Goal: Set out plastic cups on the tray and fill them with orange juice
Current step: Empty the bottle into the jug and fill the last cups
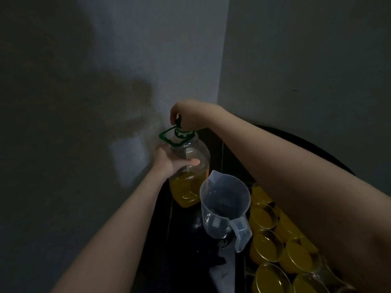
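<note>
Dim grey walls meet in a corner behind a dark counter (186,261). At the top of the juice bottle (188,166), the right hand (187,115) pinches the green cap (179,129); whether it is loosening or tightening cannot be told. Just below, the left hand (169,159) wraps around the bottle's shoulder, steadying it upright. The bottle looks less than half full. Nearer than the left hand stands a clear jug (225,204) that looks empty. Under the right forearm, filled cups (264,246) crowd together, so most pouring seems done. That forearm hides more cups, the tray beneath them is too dark to make out, and the lowest cups are cut off.
</note>
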